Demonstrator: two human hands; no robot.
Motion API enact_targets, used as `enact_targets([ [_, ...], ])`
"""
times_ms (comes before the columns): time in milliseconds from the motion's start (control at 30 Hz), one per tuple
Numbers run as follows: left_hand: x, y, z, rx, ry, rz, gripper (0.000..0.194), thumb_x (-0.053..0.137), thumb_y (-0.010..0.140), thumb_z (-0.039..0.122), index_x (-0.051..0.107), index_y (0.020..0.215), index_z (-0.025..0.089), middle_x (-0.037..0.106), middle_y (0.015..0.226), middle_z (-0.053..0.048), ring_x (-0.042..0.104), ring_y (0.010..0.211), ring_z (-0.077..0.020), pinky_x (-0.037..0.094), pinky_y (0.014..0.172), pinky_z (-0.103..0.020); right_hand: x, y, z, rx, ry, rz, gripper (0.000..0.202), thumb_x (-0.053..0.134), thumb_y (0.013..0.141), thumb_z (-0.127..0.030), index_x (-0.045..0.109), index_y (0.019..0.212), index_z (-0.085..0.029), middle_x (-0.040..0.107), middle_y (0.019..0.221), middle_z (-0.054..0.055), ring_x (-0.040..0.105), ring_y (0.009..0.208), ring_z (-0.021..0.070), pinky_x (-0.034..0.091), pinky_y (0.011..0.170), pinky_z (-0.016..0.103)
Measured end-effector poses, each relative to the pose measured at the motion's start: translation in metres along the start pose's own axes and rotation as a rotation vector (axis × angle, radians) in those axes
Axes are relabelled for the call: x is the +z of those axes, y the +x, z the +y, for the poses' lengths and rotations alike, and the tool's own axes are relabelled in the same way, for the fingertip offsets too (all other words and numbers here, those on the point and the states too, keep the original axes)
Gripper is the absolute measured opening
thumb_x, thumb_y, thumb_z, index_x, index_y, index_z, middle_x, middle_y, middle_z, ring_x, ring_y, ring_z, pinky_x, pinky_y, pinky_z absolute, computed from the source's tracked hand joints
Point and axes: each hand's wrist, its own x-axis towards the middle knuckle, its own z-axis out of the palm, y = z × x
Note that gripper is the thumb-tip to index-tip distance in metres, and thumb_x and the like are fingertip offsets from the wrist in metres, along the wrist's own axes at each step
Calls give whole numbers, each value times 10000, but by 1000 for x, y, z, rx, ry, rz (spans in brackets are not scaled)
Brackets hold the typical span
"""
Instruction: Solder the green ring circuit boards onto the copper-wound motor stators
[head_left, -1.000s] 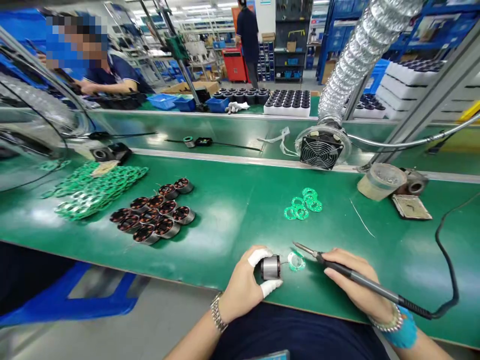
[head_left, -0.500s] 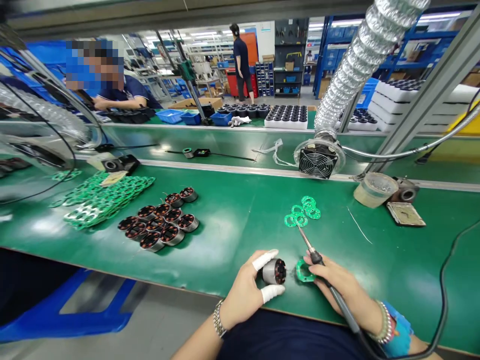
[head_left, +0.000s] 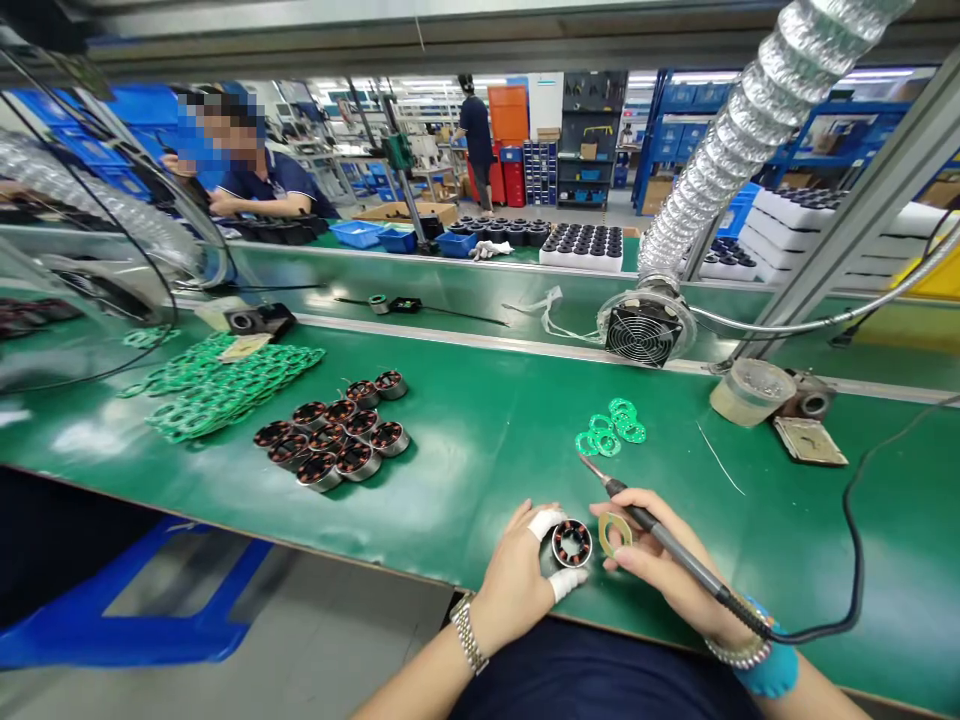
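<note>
Left grip (head_left: 521, 578) holds one coil (head_left: 561, 548) between taped thumb and finger, hollow face toward me, near the surface (head_left: 480, 470) edge. Right grip (head_left: 667, 550) pinches a tan ring (head_left: 604, 540) just beside it, plus the soldering iron (head_left: 675, 553). Iron tip near loose green rings (head_left: 619, 428); contact unclear. More coils (head_left: 330, 440) grouped off left.

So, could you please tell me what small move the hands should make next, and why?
I would probably bring the pale ring in the right hand to the wound core: the left hand grips it, open end exposed, and the two parts are apart.
</note>
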Motion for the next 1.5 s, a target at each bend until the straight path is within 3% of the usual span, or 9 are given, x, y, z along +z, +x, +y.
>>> enact_targets([
  [167,4,-1,-1,14,-11,43,513,750,606,327,504,1036,195,611,1048,-86,565,1021,-264,323,1007,-538,-2,3,3,-17,124,33,400,685,735,-215,447,1055,-245,603,1066,61,590,941,175,491,801,317],
  [300,3,0,-2,27,-32,38,477,746,618,308,505,1016,204,610,1007,-69,572,978,-248,314,1005,-543,0,10,5,-11,85,128,367,656,761,-267,428,1046,-223,618,979,64,616,847,175,505,749,330],
  [500,-1,1,0,72,-48,24,473,749,623,300,523,1025,194,604,1028,-91,562,990,-267,333,981,-555,7,26,3,-91,-368,157,357,635,768,-289,440,1057,-214,609,905,35,594,771,153,495,706,284],
  [633,0,0,0,61,-68,58,412,728,638,260,529,992,183,610,970,-89,577,943,-262,455,876,-480,17,32,-1,-296,-799,-15,357,668,752,-324,488,1040,-214,589,859,22,567,751,164,472,714,286],
  [733,5,-5,-3,0,-104,119,480,716,625,225,480,1041,174,624,928,-81,614,863,-240,521,772,-408,20,32,-3,-349,-923,-133,388,708,716,-355,511,1016,-205,585,889,37,552,807,190,456,741,303],
  [900,6,-6,-6,151,-67,222,363,673,685,254,496,996,192,634,936,-86,619,877,-234,517,792,-402,13,33,0,-367,-853,-256,391,669,746,-405,515,1033,-189,559,882,47,525,777,171,451,693,270],
  [1133,4,-3,-5,303,-41,205,155,625,749,225,558,888,209,642,904,-87,613,869,-227,501,820,-418,7,36,6,-453,-819,-305,442,643,767,-413,499,1114,-179,560,901,61,526,814,179,465,715,284],
  [1267,4,-4,-4,309,-44,189,237,635,749,200,543,966,221,647,949,-79,609,902,-221,506,814,-406,2,27,5,-470,-753,-154,503,684,736,-361,459,1152,-191,579,1002,82,571,895,191,482,797,313],
  [1500,4,-5,-6,339,-35,209,303,681,721,220,510,970,236,669,970,-65,633,904,-220,490,864,-428,-3,15,5,-320,-640,-19,263,509,819,-125,492,1066,-217,641,954,49,637,858,156,516,779,281],
])
